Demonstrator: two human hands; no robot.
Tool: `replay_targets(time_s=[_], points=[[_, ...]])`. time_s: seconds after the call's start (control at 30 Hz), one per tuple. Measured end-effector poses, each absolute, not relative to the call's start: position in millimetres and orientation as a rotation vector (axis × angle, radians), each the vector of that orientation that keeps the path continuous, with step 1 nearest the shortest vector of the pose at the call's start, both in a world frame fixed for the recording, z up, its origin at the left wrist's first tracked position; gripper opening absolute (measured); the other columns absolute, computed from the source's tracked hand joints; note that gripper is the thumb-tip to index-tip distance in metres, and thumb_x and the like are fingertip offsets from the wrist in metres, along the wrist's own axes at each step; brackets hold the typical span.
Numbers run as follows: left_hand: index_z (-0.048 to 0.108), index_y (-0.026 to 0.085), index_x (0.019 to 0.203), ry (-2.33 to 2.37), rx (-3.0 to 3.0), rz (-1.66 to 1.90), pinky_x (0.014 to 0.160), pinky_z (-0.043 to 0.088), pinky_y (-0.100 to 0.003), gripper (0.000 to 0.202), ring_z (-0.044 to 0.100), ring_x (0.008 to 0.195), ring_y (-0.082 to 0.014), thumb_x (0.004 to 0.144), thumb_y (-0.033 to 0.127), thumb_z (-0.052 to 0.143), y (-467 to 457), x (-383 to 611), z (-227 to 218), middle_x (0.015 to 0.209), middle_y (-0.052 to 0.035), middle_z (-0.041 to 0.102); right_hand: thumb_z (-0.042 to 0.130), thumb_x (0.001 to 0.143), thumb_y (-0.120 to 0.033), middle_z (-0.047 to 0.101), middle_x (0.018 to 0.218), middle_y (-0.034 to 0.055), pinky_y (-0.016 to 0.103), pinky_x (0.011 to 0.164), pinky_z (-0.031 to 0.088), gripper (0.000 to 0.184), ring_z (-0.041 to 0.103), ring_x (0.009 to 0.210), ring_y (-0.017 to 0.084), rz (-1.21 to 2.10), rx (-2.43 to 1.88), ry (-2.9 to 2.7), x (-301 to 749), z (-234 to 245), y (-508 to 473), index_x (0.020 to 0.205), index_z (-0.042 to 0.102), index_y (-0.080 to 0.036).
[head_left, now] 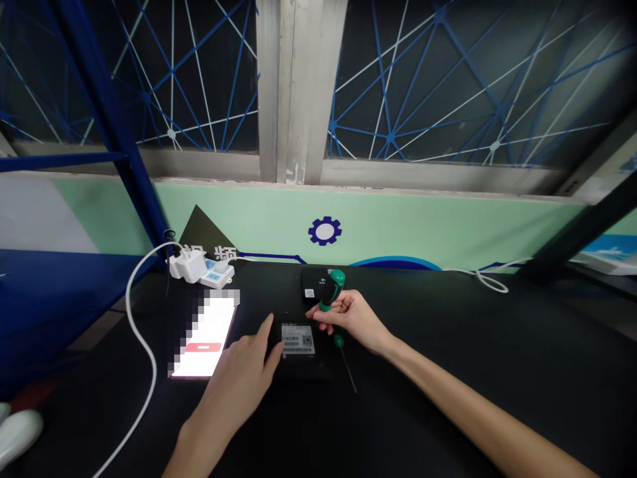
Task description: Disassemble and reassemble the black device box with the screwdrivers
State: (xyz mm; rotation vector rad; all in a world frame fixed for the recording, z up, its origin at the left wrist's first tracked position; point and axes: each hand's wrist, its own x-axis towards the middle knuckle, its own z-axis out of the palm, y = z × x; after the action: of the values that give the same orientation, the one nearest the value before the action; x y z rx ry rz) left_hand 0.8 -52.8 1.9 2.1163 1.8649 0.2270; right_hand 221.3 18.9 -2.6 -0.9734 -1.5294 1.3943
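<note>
In the head view, a flat black device with a white printed label (297,340) lies on the dark table. My left hand (251,355) rests at its left side, index finger stretched forward and thumb apart, the thumb tip at the label's edge. My right hand (351,315) is closed around a green-and-black screwdriver (332,289), held nearly upright with the handle on top. Its tip is by the device's upper right corner; whether it touches I cannot tell. A second screwdriver (347,362) with a green handle lies right of the device.
Behind the device sits a black box (309,282) with a small label. A lit, partly blurred screen (206,338) lies to the left. Beyond it are a white power strip (217,273) and a plugged-in adapter (188,265), whose white cable (130,305) curves toward me.
</note>
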Motion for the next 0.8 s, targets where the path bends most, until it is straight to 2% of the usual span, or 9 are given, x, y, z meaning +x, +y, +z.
replay_targets(time_s=[0.1,0.17,0.3,0.47,0.63,0.8], points=[[0.031,0.018,0.156,1.851,2.109,0.237,0.063,0.044,-0.031,0.057,0.071,0.083,-0.0276,0.104,0.041,0.038,-52.7,0.5,2.4,0.093,-0.0102,0.073,0.087,0.066,-0.045,0.069,0.060,0.0044,0.025,0.050,0.048,0.036,0.057,0.051,0.011,1.371,-0.973,-1.564,224.9,-2.8,20.7,0.052,0.070,-0.016],[0.030,0.018,0.156,1.840,2.109,0.237,0.062,0.044,-0.030,0.057,0.071,0.081,-0.0271,0.104,0.040,0.038,-52.5,0.1,2.5,0.090,-0.0095,0.073,0.086,0.067,-0.047,0.069,0.062,0.0045,0.026,0.051,0.049,0.037,0.057,0.052,0.011,1.365,-0.964,-1.589,226.5,-1.4,21.1,0.052,0.071,-0.016],[0.031,0.017,0.156,1.853,2.127,0.220,0.063,0.044,-0.031,0.057,0.071,0.083,-0.0281,0.104,0.040,0.038,-52.8,0.4,2.5,0.090,-0.0099,0.073,0.084,0.068,-0.050,0.068,0.071,0.0027,0.025,0.048,0.049,0.034,0.054,0.050,0.009,1.360,-0.917,-1.613,226.7,1.5,20.1,0.066,0.078,-0.017],[0.032,0.018,0.156,1.866,2.149,0.222,0.067,0.045,-0.032,0.057,0.071,0.086,-0.0290,0.103,0.040,0.038,-52.9,0.6,0.3,0.091,-0.0102,0.074,0.087,0.065,-0.047,0.063,0.059,-0.0016,0.024,0.050,0.051,0.037,0.057,0.051,0.010,1.435,-0.951,-1.564,225.3,0.6,20.7,0.082,0.078,-0.015],[0.031,0.018,0.156,1.864,2.134,0.229,0.066,0.046,-0.033,0.058,0.071,0.085,-0.0285,0.103,0.041,0.035,-53.3,-0.2,-0.1,0.093,-0.0103,0.074,0.094,0.056,-0.038,0.068,0.059,-0.0001,0.024,0.050,0.050,0.038,0.062,0.053,0.013,1.439,-0.962,-1.511,225.9,-0.6,23.5,0.073,0.070,-0.014],[0.029,0.019,0.157,1.845,2.117,0.246,0.065,0.046,-0.031,0.059,0.071,0.083,-0.0269,0.103,0.042,0.035,-53.9,0.0,1.6,0.092,-0.0090,0.074,0.091,0.060,-0.041,0.074,0.071,0.0053,0.022,0.051,0.050,0.037,0.062,0.055,0.011,1.443,-0.948,-1.516,227.5,2.1,23.0,0.067,0.068,-0.013]])
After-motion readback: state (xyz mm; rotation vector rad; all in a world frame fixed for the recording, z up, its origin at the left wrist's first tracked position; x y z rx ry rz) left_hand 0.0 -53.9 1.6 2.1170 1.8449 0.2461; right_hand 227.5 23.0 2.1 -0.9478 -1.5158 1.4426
